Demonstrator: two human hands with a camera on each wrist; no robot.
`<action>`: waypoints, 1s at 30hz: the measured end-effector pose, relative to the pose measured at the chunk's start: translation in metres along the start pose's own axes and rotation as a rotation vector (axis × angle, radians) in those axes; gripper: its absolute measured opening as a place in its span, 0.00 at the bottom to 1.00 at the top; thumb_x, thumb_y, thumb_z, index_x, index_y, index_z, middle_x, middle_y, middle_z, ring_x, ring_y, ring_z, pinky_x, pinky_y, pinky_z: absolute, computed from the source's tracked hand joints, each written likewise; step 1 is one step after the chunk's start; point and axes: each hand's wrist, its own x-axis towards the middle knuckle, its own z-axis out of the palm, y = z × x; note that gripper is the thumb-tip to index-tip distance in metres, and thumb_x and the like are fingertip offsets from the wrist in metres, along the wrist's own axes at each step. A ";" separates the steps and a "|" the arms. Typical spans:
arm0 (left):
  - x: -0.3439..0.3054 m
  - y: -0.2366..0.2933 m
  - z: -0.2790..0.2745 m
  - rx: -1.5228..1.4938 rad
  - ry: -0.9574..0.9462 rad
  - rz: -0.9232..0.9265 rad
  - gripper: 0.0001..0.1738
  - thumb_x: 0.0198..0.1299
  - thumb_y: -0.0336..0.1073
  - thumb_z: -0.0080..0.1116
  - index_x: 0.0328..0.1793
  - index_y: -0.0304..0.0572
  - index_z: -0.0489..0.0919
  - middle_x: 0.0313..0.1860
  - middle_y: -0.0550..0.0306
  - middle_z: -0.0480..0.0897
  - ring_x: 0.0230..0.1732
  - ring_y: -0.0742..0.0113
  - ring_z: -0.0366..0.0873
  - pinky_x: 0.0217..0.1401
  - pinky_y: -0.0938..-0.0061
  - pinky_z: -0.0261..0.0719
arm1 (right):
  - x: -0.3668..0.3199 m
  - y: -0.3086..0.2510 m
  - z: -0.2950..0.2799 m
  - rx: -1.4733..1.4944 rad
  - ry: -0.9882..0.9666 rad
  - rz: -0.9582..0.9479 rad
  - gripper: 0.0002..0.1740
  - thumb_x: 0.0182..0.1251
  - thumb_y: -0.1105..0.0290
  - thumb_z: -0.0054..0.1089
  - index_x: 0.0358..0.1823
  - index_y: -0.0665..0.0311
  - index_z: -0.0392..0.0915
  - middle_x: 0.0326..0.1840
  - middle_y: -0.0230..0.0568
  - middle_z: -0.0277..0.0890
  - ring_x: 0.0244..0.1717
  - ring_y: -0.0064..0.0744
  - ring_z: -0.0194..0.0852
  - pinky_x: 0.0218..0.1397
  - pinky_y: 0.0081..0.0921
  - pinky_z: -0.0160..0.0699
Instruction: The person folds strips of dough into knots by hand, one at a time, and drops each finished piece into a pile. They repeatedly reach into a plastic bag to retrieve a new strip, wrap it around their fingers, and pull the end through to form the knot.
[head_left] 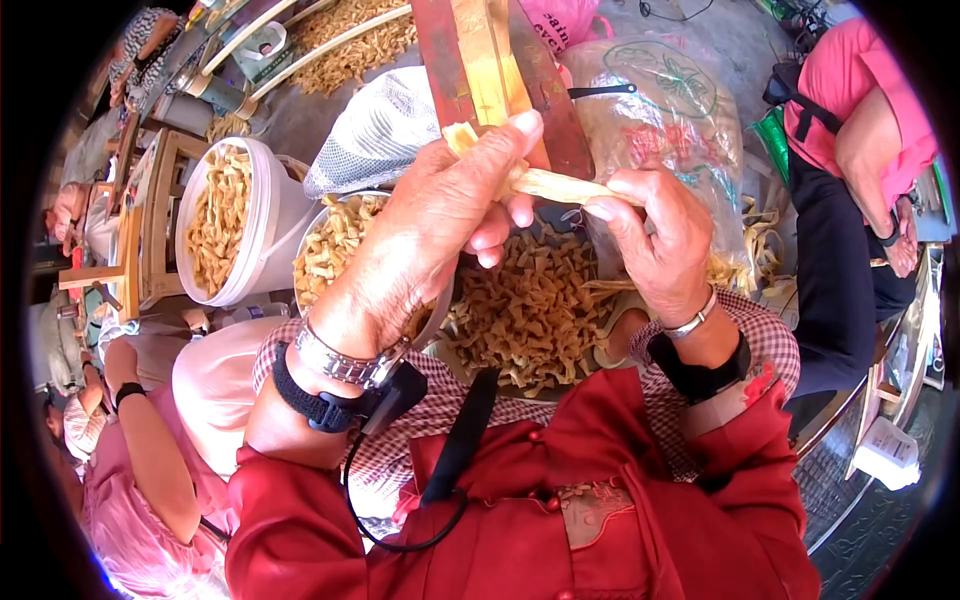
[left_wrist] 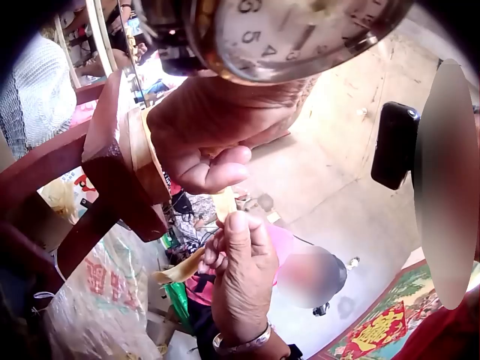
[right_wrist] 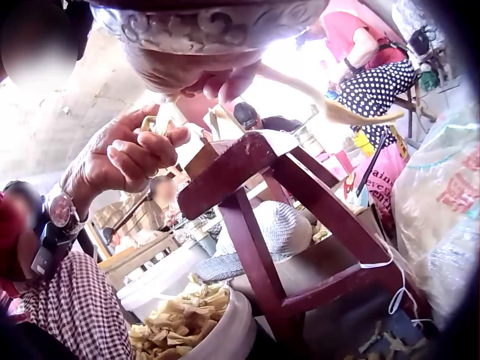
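Observation:
A pale yellow, flexible strip (head_left: 565, 187) is stretched between both hands in the head view. My left hand (head_left: 445, 205), with a watch at its wrist, grips one end, and a folded bit of it sticks up past the thumb. The right hand (head_left: 665, 235) pinches the other end between thumb and fingers. In the right wrist view a loose length of strip (right_wrist: 352, 114) trails away from the right hand. Just beyond the hands, flat yellow pieces (head_left: 488, 75) lie along a dark red wooden stool (head_left: 440, 45). Below is a heap of small knotted yellow-brown pieces (head_left: 530, 310).
On the left stands a white bucket (head_left: 262, 225) of similar pieces, with another filled container (head_left: 330, 240) next to it. A white mesh sack (head_left: 375, 125) and a clear plastic bag (head_left: 650, 130) flank the stool. A person in pink (head_left: 865, 110) sits at right, another (head_left: 150, 440) at left.

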 end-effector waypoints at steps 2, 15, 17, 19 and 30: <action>-0.001 0.000 0.002 -0.029 0.018 -0.055 0.26 0.67 0.56 0.45 0.43 0.38 0.77 0.20 0.63 0.74 0.11 0.83 0.58 0.11 0.86 0.57 | 0.000 0.001 0.000 -0.012 0.011 -0.011 0.11 0.52 0.74 0.68 0.33 0.62 0.74 0.22 0.38 0.69 0.22 0.36 0.70 0.24 0.29 0.67; 0.000 0.004 -0.012 -0.457 -0.331 -0.034 0.35 0.70 0.62 0.31 0.45 0.36 0.77 0.21 0.69 0.67 0.13 0.85 0.49 0.15 0.88 0.52 | 0.000 -0.002 -0.008 0.174 -0.095 0.137 0.06 0.61 0.72 0.62 0.33 0.66 0.75 0.22 0.41 0.72 0.21 0.33 0.71 0.26 0.25 0.68; -0.002 0.007 -0.010 -0.451 -0.331 -0.030 0.36 0.70 0.63 0.30 0.44 0.36 0.77 0.21 0.69 0.67 0.13 0.85 0.49 0.15 0.88 0.52 | 0.000 -0.002 -0.008 0.176 -0.109 0.155 0.06 0.62 0.72 0.61 0.33 0.66 0.76 0.22 0.41 0.71 0.21 0.33 0.71 0.26 0.25 0.67; -0.002 0.006 -0.005 -0.442 -0.269 0.001 0.35 0.70 0.62 0.31 0.46 0.34 0.76 0.20 0.68 0.66 0.12 0.85 0.48 0.12 0.89 0.51 | 0.000 -0.003 -0.006 0.168 -0.122 0.180 0.06 0.62 0.72 0.61 0.33 0.66 0.76 0.22 0.41 0.71 0.21 0.33 0.71 0.26 0.25 0.67; -0.004 0.009 -0.015 -0.395 -0.196 0.079 0.36 0.68 0.64 0.31 0.42 0.36 0.76 0.19 0.69 0.63 0.13 0.85 0.48 0.11 0.90 0.51 | 0.000 0.007 -0.015 0.182 -0.199 0.215 0.08 0.66 0.69 0.58 0.35 0.66 0.76 0.21 0.37 0.69 0.22 0.25 0.70 0.25 0.24 0.65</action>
